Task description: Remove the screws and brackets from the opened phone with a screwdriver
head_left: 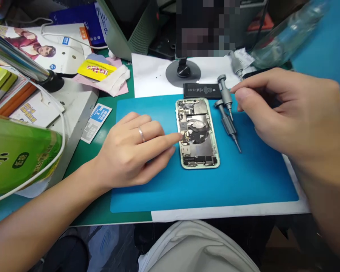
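An opened smartphone [198,136] with a pale green frame lies face up, its inner parts bare. My left hand [138,151] is at its left side, index fingertip stretched out onto the phone's left inner edge, the other fingers loosely bent; it holds nothing. To the phone's right lie two grey precision screwdrivers, an upper one [225,94] and a lower one [228,122]. My right hand [289,113] hovers just right of the upper screwdriver, thumb and index fingertips together; anything between them is hidden. A black phone battery [201,90] lies above the phone.
A blue mat [164,196] lies beneath. Behind it are white paper [150,75] and a round dark stand [183,71]. A clear plastic bottle [286,37] is back right. Left are a metal pole [19,56], a green package [19,155] and a white cable [64,128].
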Motion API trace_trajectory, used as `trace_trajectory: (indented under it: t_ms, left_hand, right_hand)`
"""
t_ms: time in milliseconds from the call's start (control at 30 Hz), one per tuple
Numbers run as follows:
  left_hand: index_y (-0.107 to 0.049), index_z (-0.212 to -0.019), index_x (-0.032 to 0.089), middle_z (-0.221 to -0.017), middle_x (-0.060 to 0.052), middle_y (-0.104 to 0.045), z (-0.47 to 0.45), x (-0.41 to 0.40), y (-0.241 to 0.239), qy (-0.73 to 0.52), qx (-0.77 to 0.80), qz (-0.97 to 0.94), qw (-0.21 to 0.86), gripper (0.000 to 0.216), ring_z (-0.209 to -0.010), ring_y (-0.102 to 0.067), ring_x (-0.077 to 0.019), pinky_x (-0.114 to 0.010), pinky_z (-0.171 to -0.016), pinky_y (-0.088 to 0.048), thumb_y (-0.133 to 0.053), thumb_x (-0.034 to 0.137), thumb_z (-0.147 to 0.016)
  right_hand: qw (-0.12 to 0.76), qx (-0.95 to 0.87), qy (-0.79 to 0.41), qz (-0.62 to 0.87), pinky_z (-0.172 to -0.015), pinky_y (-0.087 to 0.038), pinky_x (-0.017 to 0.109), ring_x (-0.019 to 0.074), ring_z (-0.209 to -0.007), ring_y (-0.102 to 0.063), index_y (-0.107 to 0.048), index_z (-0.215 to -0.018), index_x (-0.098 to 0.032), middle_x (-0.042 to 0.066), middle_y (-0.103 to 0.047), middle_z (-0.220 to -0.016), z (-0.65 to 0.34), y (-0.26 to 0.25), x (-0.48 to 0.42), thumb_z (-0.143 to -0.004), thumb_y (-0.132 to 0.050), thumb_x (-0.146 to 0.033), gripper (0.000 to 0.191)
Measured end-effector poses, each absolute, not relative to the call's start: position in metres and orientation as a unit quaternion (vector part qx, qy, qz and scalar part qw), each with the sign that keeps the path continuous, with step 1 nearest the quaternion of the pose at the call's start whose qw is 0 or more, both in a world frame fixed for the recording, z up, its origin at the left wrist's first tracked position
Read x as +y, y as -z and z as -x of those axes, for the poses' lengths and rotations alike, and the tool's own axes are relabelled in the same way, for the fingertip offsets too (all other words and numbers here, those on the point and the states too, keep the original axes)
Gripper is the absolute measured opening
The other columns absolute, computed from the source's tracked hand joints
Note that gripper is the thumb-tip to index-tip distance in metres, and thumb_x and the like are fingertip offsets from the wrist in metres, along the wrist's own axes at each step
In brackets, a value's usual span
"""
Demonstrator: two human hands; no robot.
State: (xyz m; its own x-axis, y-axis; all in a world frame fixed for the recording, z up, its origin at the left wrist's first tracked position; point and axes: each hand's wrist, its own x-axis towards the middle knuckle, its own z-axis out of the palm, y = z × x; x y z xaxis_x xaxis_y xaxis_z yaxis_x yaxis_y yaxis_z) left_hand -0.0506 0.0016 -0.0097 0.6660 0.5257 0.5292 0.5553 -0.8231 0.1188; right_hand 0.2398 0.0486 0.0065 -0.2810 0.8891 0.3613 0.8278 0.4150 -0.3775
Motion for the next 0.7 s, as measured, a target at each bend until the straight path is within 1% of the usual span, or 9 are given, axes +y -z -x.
trace_trajectory:
  t_ms: [67,133,200,300,400,567,700]
  left_hand:
    - [-0.071,-0.113,0.02,-0.078,-0.001,-0.067,0.051,0.001,0.009,0.316,-0.322,0.892,0.021,0.017,-0.065,-0.058,-0.0155,-0.034,-0.063,-0.04,-0.063,0.017,-0.099]
    - [-0.072,-0.108,0.02,-0.075,0.0,-0.064,0.051,0.001,0.009,0.348,-0.352,0.869,0.005,0.014,-0.064,-0.057,-0.0142,-0.033,-0.062,-0.04,-0.063,0.016,-0.098]
    - [-0.072,-0.105,0.021,-0.073,0.0,-0.062,0.052,0.002,0.01,0.376,-0.382,0.844,-0.018,0.013,-0.064,-0.057,-0.0142,-0.033,-0.063,-0.042,-0.062,0.015,-0.099]
    - [-0.073,-0.102,0.022,-0.068,0.002,-0.059,0.055,0.005,0.011,0.401,-0.415,0.816,-0.041,0.014,-0.062,-0.056,-0.0141,-0.033,-0.062,-0.045,-0.061,0.014,-0.099]
    - [-0.073,-0.099,0.025,-0.067,0.003,-0.059,0.057,0.008,0.012,0.403,-0.432,0.805,-0.049,0.015,-0.06,-0.053,-0.0129,-0.032,-0.061,-0.046,-0.061,0.016,-0.1]
    - [-0.073,-0.096,0.026,-0.065,0.003,-0.059,0.058,0.008,0.011,0.394,-0.437,0.807,-0.047,0.015,-0.059,-0.054,-0.0131,-0.032,-0.061,-0.048,-0.061,0.02,-0.101]
    - [-0.073,-0.095,0.025,-0.064,0.003,-0.058,0.056,0.007,0.012,0.392,-0.438,0.808,-0.054,0.016,-0.059,-0.053,-0.013,-0.032,-0.061,-0.048,-0.06,0.021,-0.102]
  right_hand:
    - [0.246,-0.78,-0.079,0.57,-0.069,-0.046,0.032,0.0164,-0.075,-0.065,-0.075,-0.102,-0.022,0.004,-0.074,-0.09,-0.246,-0.008,0.056,-0.099,-0.059,-0.045,0.028]
    - [0.207,-0.78,-0.121,0.577,-0.063,-0.044,0.031,0.0164,-0.069,-0.064,-0.073,-0.098,-0.021,0.003,-0.071,-0.08,-0.251,-0.007,0.062,-0.093,-0.065,-0.051,0.031]
    - [0.163,-0.795,-0.162,0.562,-0.059,-0.043,0.029,0.0156,-0.063,-0.062,-0.071,-0.103,-0.021,0.001,-0.069,-0.074,-0.254,-0.005,0.065,-0.088,-0.069,-0.056,0.038]
    - [0.117,-0.814,-0.193,0.536,-0.057,-0.043,0.028,0.0142,-0.061,-0.061,-0.067,-0.115,-0.021,0.0,-0.069,-0.075,-0.256,-0.004,0.066,-0.087,-0.07,-0.059,0.047]
    - [0.104,-0.811,-0.208,0.537,-0.056,-0.044,0.027,0.0142,-0.063,-0.062,-0.065,-0.122,-0.021,0.001,-0.07,-0.078,-0.256,-0.004,0.065,-0.09,-0.067,-0.056,0.047]
    - [0.105,-0.797,-0.22,0.553,-0.058,-0.045,0.028,0.0156,-0.065,-0.063,-0.067,-0.122,-0.021,0.002,-0.07,-0.077,-0.255,-0.007,0.065,-0.089,-0.067,-0.051,0.044]
    - [0.102,-0.794,-0.219,0.557,-0.059,-0.044,0.027,0.015,-0.065,-0.062,-0.068,-0.125,-0.021,0.001,-0.069,-0.077,-0.252,-0.006,0.065,-0.089,-0.067,-0.051,0.047]
